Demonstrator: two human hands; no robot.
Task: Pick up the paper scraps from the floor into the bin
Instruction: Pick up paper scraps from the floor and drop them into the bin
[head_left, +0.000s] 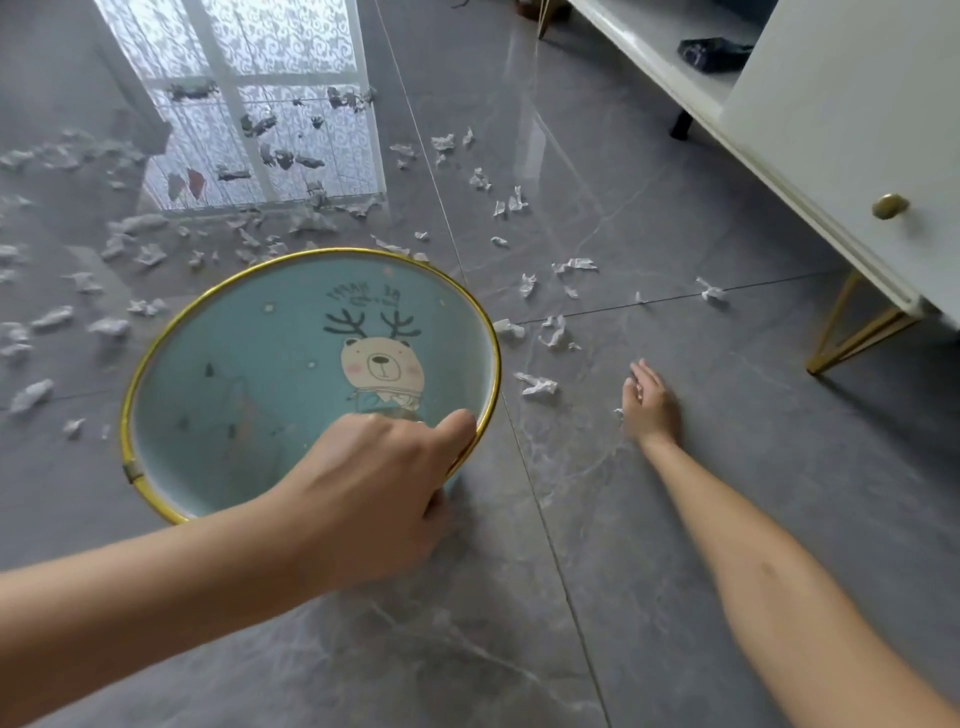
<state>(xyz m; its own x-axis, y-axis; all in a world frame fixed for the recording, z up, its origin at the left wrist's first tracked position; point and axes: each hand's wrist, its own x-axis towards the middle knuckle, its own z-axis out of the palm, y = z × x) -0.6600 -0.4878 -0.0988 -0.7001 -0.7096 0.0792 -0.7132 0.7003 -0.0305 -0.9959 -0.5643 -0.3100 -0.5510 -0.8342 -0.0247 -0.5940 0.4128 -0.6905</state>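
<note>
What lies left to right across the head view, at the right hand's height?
Left-edge crumpled white paper scrap → round teal gold-rimmed bin → crumpled white scrap beside the bin → right hand → gold metal cabinet leg.

Bin (249, 338) on the floor (623, 571), near rim under left hand (384, 483). Paper scrap (537, 385) between it and right hand (649, 405); more scraps (480, 179) beyond both hands; cabinet (831, 130) right of right hand.

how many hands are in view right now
2. The left hand grips the near rim of the bin; the right hand is low over the floor right of the bin, near paper scraps.
</note>
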